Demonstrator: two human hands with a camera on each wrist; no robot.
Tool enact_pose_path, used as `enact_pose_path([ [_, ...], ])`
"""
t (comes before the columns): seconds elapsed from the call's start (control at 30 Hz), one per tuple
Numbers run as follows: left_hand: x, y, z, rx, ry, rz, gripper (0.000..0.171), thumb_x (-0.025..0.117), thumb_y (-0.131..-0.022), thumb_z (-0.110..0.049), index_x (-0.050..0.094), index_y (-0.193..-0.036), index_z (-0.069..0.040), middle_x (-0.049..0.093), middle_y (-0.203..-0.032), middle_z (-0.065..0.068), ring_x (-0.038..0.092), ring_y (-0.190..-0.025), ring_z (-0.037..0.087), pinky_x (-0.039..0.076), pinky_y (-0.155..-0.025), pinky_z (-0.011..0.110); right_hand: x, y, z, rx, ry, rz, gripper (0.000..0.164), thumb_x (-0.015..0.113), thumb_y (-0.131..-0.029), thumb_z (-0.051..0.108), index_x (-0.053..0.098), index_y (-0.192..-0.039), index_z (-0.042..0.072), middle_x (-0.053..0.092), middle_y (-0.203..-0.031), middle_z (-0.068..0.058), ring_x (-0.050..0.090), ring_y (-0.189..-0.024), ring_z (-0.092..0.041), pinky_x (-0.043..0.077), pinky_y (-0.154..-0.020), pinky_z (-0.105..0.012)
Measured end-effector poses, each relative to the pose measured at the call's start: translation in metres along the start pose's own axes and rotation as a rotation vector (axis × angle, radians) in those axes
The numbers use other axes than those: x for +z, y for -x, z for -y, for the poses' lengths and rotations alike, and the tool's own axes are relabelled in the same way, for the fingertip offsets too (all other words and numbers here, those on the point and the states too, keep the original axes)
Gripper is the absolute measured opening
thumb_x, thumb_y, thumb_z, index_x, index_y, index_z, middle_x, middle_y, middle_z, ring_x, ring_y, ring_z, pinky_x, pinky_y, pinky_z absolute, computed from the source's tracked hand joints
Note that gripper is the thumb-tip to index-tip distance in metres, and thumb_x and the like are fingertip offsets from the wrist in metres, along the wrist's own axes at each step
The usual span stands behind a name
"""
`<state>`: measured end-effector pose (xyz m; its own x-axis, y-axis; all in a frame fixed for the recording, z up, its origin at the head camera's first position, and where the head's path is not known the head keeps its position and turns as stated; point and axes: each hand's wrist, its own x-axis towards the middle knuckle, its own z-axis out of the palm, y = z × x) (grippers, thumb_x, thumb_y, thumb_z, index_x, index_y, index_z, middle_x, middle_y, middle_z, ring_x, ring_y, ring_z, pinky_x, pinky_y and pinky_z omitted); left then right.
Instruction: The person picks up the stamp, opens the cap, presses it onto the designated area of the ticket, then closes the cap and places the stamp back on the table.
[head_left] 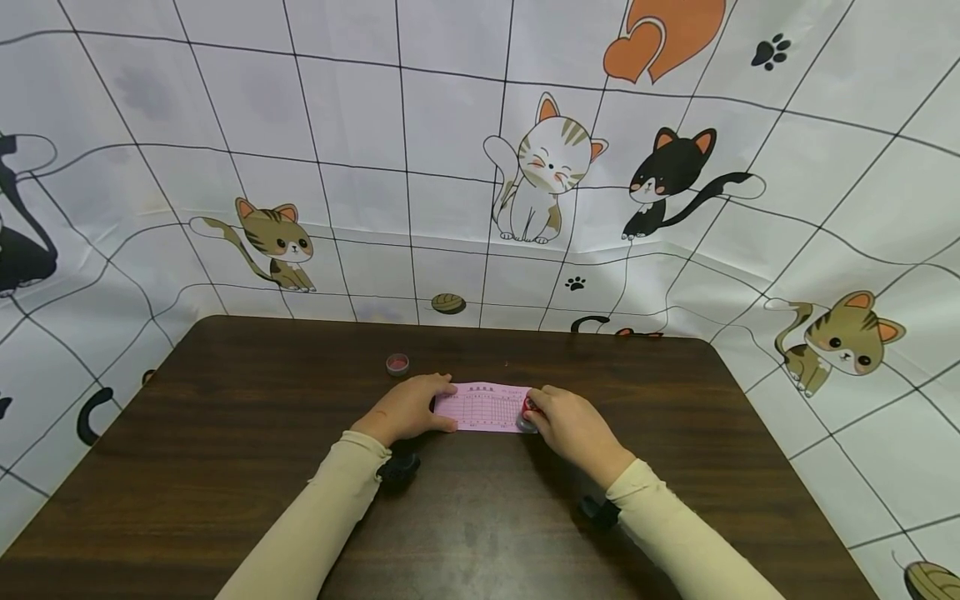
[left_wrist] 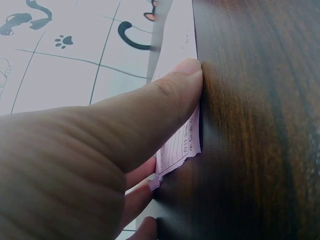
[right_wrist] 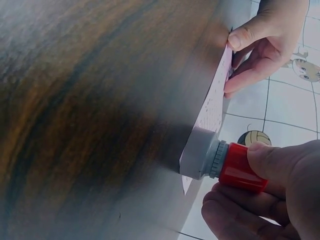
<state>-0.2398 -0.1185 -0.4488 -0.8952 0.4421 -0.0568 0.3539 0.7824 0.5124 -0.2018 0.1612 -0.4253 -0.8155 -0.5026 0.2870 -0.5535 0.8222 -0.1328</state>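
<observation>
A pink printed slip of paper (head_left: 483,407) with a table grid lies flat on the brown table. At its left end, my left hand (head_left: 408,410) presses it down, the straight thumb along the near edge and the other fingers at the far edge. A torn short edge of the slip shows in the left wrist view. My right hand (head_left: 573,429) grips a self-contained stamp by its red handle (right_wrist: 242,167). The stamp's grey base (right_wrist: 198,153) stands on the slip's right end.
A small round dish of red ink paste (head_left: 397,364) sits behind the left hand on the table (head_left: 285,467). Beyond the table's back edge hangs a white sheet (head_left: 360,200) with a grid and cartoon cats.
</observation>
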Motion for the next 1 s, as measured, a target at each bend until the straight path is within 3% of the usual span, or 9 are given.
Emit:
enact_pose_path([
  [0.4,-0.001,0.001,0.000,-0.008,0.000,0.003,0.065,0.084,-0.088,-0.031,0.061,-0.144,-0.006,0.045,-0.160,0.011,0.036,-0.151,0.032,0.029,-0.123,0.050,0.005,0.001,0.001,0.005,0.049,0.017,0.017,0.075,-0.097,0.019,0.070,-0.103,0.004,0.058,-0.077,0.002,0.048,-0.066,-0.012,0.047,-0.061,-0.032],
  [0.5,-0.001,0.001,0.000,-0.006,-0.003,0.006,0.066,0.084,-0.088,-0.031,0.061,-0.144,-0.007,0.045,-0.160,0.011,0.036,-0.151,0.032,0.029,-0.123,0.050,0.005,0.003,0.003,-0.021,0.090,0.000,0.021,0.073,-0.098,0.019,0.069,-0.108,0.001,0.063,-0.080,-0.001,0.056,-0.068,-0.016,0.053,-0.063,-0.036],
  [0.67,0.000,0.000,0.000,-0.010,-0.009,0.012,0.067,0.084,-0.088,-0.033,0.060,-0.145,-0.008,0.044,-0.160,0.010,0.035,-0.152,0.031,0.028,-0.123,0.049,0.004,0.006,0.007,-0.061,0.191,-0.027,0.036,0.071,-0.099,0.019,0.067,-0.125,-0.006,0.075,-0.099,-0.014,0.073,-0.087,-0.027,0.061,-0.073,-0.041],
  [0.8,0.000,0.000,-0.001,-0.014,-0.011,0.018,0.068,0.084,-0.088,-0.034,0.060,-0.146,-0.009,0.044,-0.161,0.009,0.035,-0.152,0.031,0.027,-0.124,0.049,0.003,0.006,0.010,-0.072,0.254,-0.015,0.041,0.069,-0.100,0.019,0.065,-0.131,-0.007,0.074,-0.118,-0.019,0.073,-0.104,-0.031,0.061,-0.084,-0.042],
  [1.0,0.000,-0.001,0.000,-0.007,-0.020,0.016,0.067,0.084,-0.088,-0.034,0.061,-0.145,-0.008,0.044,-0.160,0.010,0.036,-0.152,0.032,0.028,-0.123,0.050,0.004,0.008,0.012,-0.081,0.285,-0.004,0.042,0.067,-0.102,0.018,0.063,-0.133,-0.010,0.071,-0.124,-0.023,0.070,-0.113,-0.034,0.059,-0.093,-0.044],
])
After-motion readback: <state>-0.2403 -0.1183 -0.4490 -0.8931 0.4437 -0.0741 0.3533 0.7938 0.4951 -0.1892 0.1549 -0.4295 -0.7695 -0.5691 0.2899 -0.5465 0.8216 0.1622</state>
